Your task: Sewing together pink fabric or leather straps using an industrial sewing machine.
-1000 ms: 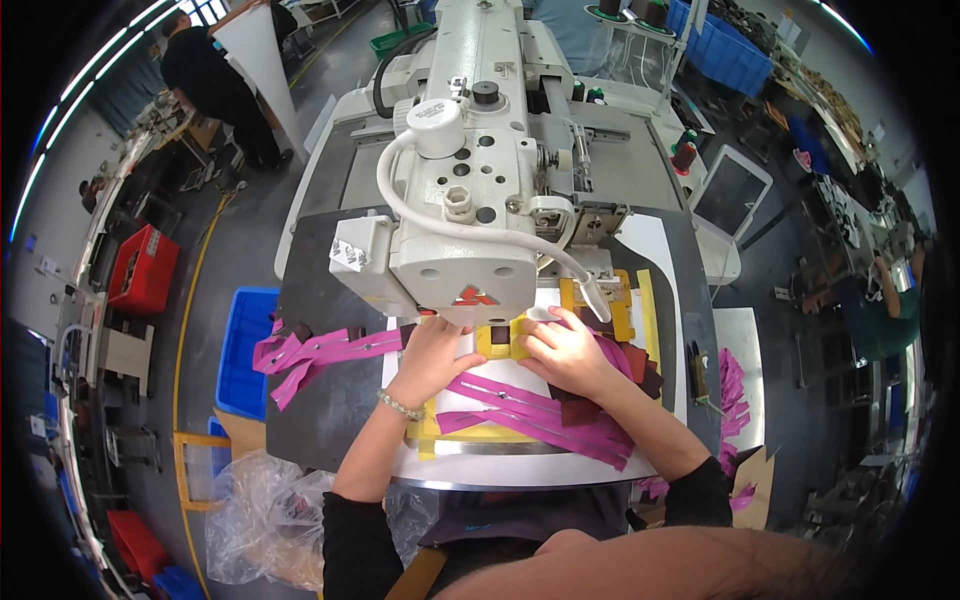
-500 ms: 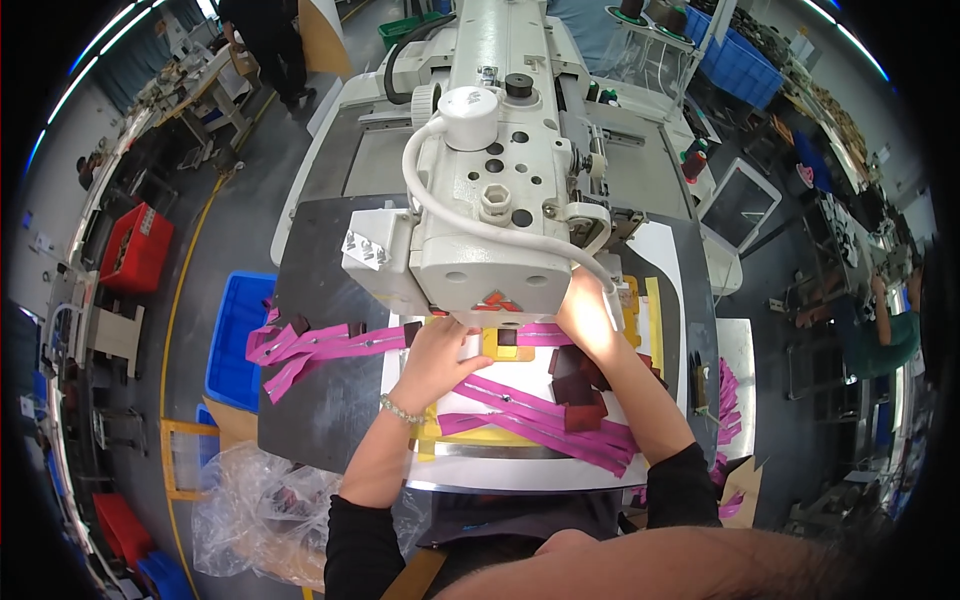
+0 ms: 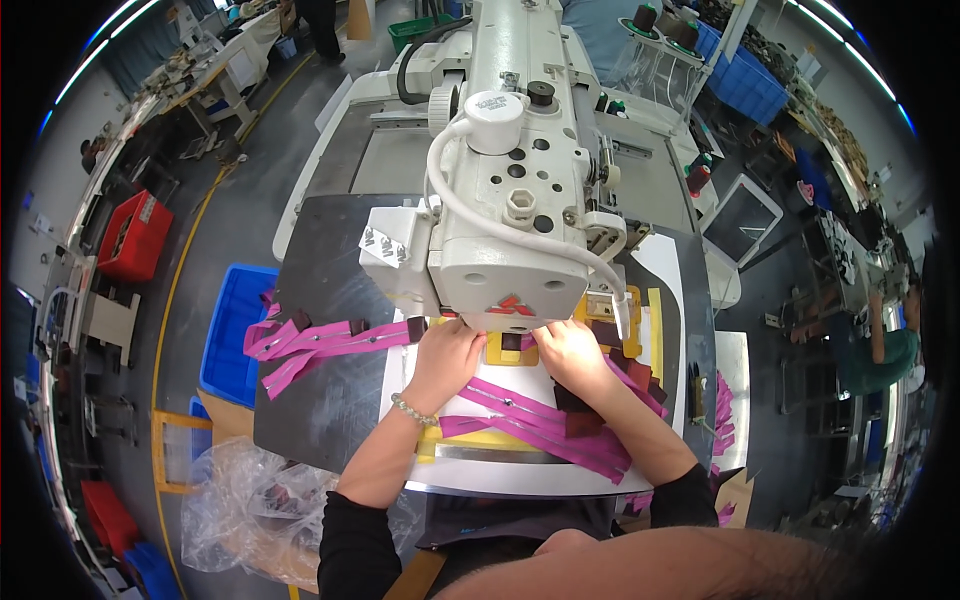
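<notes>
A white industrial sewing machine head [image 3: 505, 285] stands over the work. Beneath its front, a yellow plate [image 3: 497, 357] carries a dark brown patch [image 3: 511, 342]. At the plate's left edge my left hand [image 3: 447, 358] has its fingers pinched together; what they hold is hidden. To the right, my right hand [image 3: 572, 357] closes its fingertips on a magenta zipper [image 3: 529, 342] beside the brown patch. More magenta zippers with silvery teeth [image 3: 515, 405] lie in front of the hands, with dark patches [image 3: 573, 400] partly under my right wrist.
Further magenta zippers [image 3: 335, 343] with brown patches lie left on the dark tabletop [image 3: 310, 420]. A blue bin [image 3: 232, 335] stands beyond the table's left edge, crumpled clear plastic [image 3: 250, 510] below it. At right is a tilted screen [image 3: 740, 222]; a co-worker in green [image 3: 890, 362] sits farther off.
My right hand has come out from under the machine head toward me, its fingers now near the brown patch. My left fingers have drawn together at the plate's left edge. The view has shifted slightly.
</notes>
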The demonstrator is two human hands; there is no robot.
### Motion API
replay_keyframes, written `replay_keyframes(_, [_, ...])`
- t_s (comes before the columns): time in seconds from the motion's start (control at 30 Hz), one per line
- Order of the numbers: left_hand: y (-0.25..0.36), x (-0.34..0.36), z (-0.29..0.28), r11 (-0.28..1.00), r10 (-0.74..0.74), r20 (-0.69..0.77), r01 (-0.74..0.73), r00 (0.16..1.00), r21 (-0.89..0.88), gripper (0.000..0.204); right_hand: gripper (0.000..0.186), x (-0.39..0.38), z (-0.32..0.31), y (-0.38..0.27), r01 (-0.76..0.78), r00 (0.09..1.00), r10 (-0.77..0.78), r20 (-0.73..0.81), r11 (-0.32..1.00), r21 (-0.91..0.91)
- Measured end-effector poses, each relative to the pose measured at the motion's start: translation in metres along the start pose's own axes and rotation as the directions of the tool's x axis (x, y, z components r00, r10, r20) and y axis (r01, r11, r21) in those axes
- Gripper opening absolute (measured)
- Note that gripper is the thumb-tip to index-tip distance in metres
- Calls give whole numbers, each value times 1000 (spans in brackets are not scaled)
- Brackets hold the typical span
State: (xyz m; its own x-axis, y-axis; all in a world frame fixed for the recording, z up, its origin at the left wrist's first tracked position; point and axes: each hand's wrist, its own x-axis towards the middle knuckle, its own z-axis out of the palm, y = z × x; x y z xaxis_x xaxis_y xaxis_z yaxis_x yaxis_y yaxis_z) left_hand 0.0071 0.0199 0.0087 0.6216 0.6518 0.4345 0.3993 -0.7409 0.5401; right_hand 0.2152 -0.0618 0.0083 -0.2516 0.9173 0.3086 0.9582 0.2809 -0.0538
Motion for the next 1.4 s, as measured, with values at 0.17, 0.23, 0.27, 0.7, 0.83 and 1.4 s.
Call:
replay_keyframes(0.17, [4,-1,-2,999,-44,-5,44,999,8,10,26,0,0,-3,-68,993,82,-87,986,153])
replay_keyframes(0.23, [2,-5,0,999,-42,-28,42,999,12,10,27,1,-12,-1,-57,995,75,-65,969,242])
replay_keyframes(0.27, [1,-7,0,999,-43,-24,42,999,-7,9,31,1,-16,-2,-80,997,82,3,962,262])
replay_keyframes(0.7, [6,-9,1,1000,-12,0,12,1000,-27,10,30,-13,-42,-17,183,980,-184,-72,983,-16])
replay_keyframes(0.83, [15,-9,0,996,71,81,-66,994,-61,9,25,-18,-71,-33,206,979,-206,5,978,17])
replay_keyframes(1.4, [18,-8,3,968,182,232,-216,955,128,31,8,-22,-93,-51,226,955,-236,179,971,72])
